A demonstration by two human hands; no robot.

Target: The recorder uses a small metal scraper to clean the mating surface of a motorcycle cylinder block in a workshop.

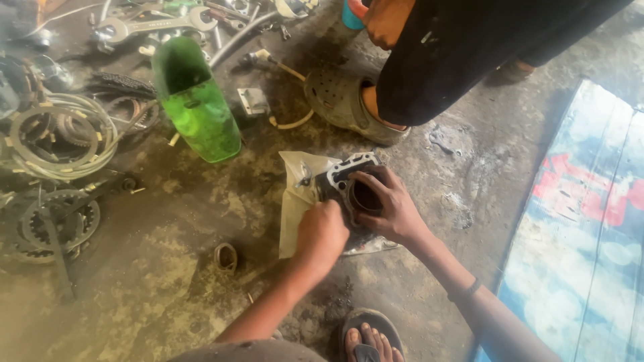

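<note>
A dark metal engine cylinder block (349, 179) with a round bore lies on a clear plastic bag (295, 194) on the dirty concrete floor. My right hand (389, 204) grips the block, fingers curled over the rim of the bore. My left hand (322, 234) is closed against the block's near left side, over the bag; what it pinches is hidden. A black band sits on my right wrist (467, 289).
A cut green plastic container (194, 107) stands behind the block. Clutch plates and sprockets (57, 141) and wrenches (157, 23) lie at left and top. Another person's leg and grey clog (345, 104) are just behind. A small ring (225, 256) lies near left. A blue mat (583, 221) lies at right.
</note>
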